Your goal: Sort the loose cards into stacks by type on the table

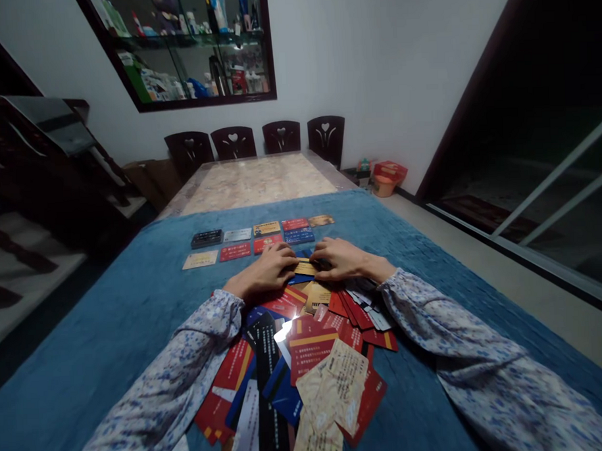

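A gold card (305, 267) lies at the far end of the card heap, over blue cards (301, 278). At its left end are the curled fingers of my left hand (273, 269). My right hand (342, 258) has bent fingers at its right end, so the card is gripped between both hands. The fingertips are partly hidden. Nearer to me spreads a loose heap of cards: red cards (312, 347), a black card (272, 384), cream patterned cards (336, 382) and a white card (246, 425). Beyond my hands, cards stand in rows, among them a black stack (207, 238) and a blue card (299, 235).
A blue cloth (150, 310) covers the near part of the long table, with a marbled top (264, 177) beyond. Several dark chairs (326, 138) line the far end. An orange bucket (384, 185) stands on the floor at the right, and a glass-shelved cabinet (190, 38) is in the wall.
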`<state>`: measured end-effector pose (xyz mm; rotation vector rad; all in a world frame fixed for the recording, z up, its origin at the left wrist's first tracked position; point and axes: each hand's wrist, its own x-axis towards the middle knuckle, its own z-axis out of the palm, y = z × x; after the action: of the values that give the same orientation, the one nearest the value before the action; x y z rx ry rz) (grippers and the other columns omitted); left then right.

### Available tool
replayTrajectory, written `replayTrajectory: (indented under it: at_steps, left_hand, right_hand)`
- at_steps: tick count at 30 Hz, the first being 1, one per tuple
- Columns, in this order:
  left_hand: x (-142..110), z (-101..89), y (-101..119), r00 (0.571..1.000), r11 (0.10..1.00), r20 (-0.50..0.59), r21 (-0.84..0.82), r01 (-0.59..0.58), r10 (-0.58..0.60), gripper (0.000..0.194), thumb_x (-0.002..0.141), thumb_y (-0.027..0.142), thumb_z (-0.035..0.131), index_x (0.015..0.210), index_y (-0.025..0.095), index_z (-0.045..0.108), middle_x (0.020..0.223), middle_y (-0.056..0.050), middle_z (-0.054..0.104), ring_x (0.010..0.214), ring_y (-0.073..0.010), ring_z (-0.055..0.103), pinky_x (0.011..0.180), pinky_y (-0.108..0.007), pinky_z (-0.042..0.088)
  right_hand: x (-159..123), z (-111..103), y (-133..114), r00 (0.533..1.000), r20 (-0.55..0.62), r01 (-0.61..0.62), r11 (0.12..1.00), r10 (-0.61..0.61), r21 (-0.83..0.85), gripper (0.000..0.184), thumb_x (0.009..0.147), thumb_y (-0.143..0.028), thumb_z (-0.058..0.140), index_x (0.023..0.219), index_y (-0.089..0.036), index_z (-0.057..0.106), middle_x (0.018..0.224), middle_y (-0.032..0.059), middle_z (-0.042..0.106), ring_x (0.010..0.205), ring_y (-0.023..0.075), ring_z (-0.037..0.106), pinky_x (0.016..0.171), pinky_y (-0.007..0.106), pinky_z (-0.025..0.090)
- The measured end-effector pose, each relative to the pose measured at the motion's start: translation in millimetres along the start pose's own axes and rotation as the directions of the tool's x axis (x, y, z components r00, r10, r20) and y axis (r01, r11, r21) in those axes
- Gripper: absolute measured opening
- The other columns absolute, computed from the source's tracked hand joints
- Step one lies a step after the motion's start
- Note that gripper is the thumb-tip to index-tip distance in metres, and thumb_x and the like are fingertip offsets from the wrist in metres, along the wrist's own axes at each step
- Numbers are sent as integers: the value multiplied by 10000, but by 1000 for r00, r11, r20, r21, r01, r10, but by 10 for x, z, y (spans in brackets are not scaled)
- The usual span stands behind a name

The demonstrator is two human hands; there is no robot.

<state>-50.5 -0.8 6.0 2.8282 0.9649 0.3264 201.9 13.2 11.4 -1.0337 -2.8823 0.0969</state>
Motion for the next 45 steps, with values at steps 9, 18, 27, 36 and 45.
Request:
replayTrajectory:
  at_steps: [9,18,27,36,45]
  left_hand:
    - [11,-51,1,998,998,-30,-17,-63,62,208,975,231,570,1021,190,769,1111,-121,732,1159,-279,572,1056,-476,456]
    - [8,-79,-19,997,996,-64,-80,-40,35,263,937,125,525,1043,165,762,1045,-110,734,1042,-229,623,968,-373,519]
    - [7,-29,-67,987,988,-158,-151,14,-38,267,944,104,489,958,154,752,993,-105,716,941,-205,659,868,-327,550]
    - [17,60,-107,964,987,-256,-159,28,-69,260,926,108,507,1000,152,753,1042,-111,742,962,-199,685,892,-332,575]
    - [36,121,-121,951,977,-297,-209,29,-92,232,923,106,532,977,150,754,1050,-105,745,965,-194,698,894,-335,583]
  right_hand:
    - [-12,-9,68,998,-41,43,997,-40,58,264,887,-348,666,1049,-192,804,1027,114,772,960,256,637,834,356,454]
    - [-68,-140,53,998,-63,19,992,-11,124,255,924,-270,588,1028,-192,807,950,100,790,920,239,647,792,331,437]
    - [-37,-48,130,996,-79,-39,995,46,92,210,898,-188,577,950,-188,780,920,97,770,887,230,634,752,311,411]
    - [-19,5,157,992,-94,-72,993,81,94,186,874,-154,607,943,-194,776,940,102,770,903,233,657,743,300,425]
    - [36,108,169,990,-116,-75,994,85,83,155,885,-173,630,952,-173,770,1005,109,765,972,235,646,812,306,452]
